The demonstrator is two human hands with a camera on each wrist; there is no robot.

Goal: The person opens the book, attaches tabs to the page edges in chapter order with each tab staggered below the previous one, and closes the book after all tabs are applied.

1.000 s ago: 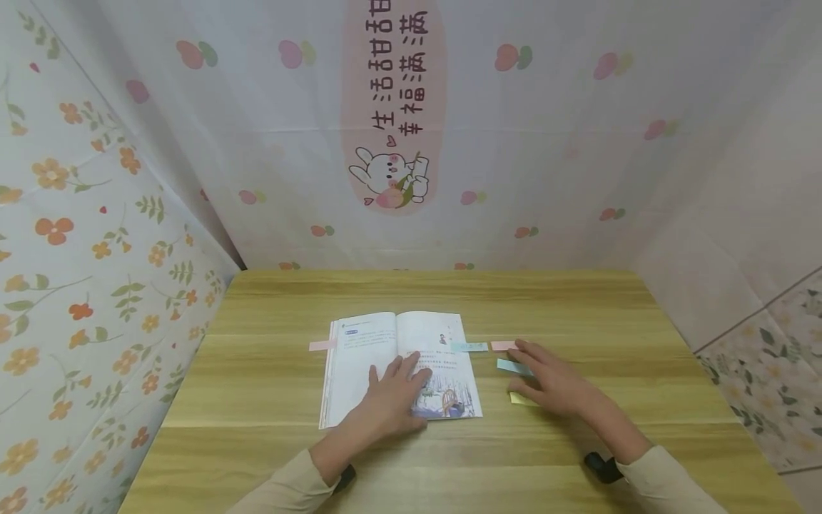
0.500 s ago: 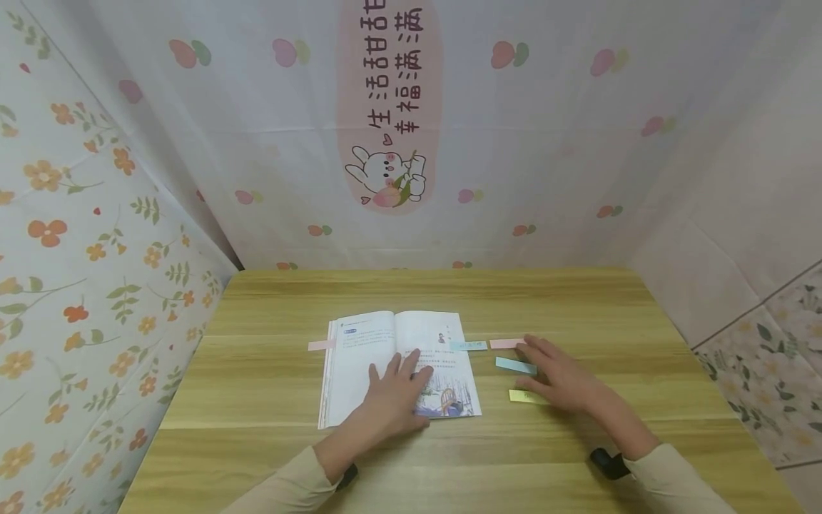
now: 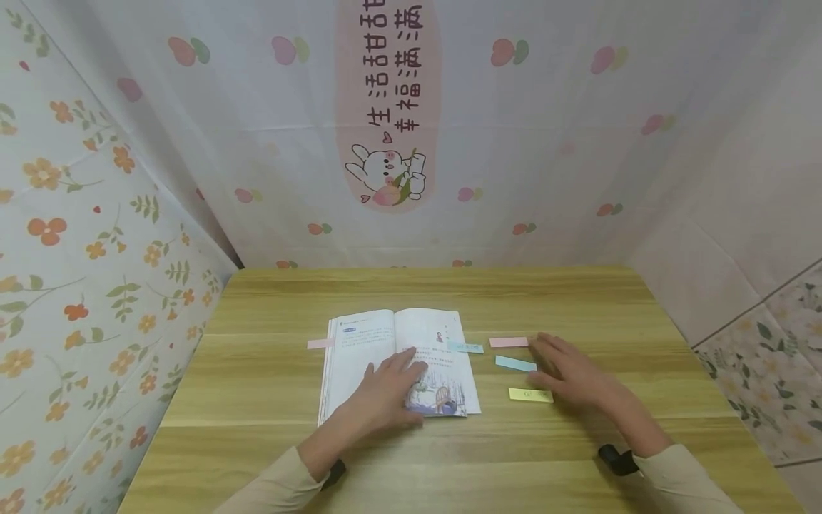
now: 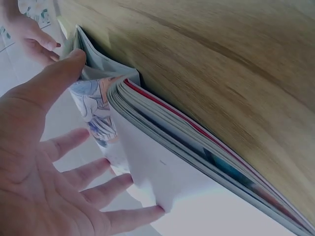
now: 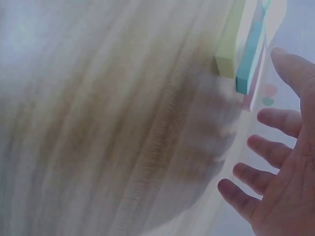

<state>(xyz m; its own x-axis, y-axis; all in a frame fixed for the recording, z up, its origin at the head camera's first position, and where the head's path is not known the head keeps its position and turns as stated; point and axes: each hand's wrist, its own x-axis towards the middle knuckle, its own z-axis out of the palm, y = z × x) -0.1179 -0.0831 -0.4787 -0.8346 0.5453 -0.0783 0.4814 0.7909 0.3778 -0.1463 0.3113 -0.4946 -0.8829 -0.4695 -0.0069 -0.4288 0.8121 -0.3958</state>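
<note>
On the wooden table (image 3: 270,400), an open book (image 3: 366,353) lies flat near the middle, spine running away from the person, text on the left page and a coloured illustration low on the right page. Left hand (image 3: 385,392) rests palm down across the lower gutter and right page, fingers straight and spread, holding nothing; the left wrist view shows the thumb against the page edges and the stacked pages bowed slightly upward. Right hand (image 3: 568,371) hovers or lies flat on the table just right of the book, fingers relaxed and extended, nothing gripped; contact with the table cannot be told. Just left of its fingertips sit three sticky strips: a pink strip (image 3: 509,342) farthest from the person, a blue strip (image 3: 516,364) below it, a yellow strip (image 3: 530,395) nearest the person. A pale blue tab (image 3: 467,348) sticks out at the book's right edge, and a pink tab (image 3: 319,344) at its left edge.
</note>
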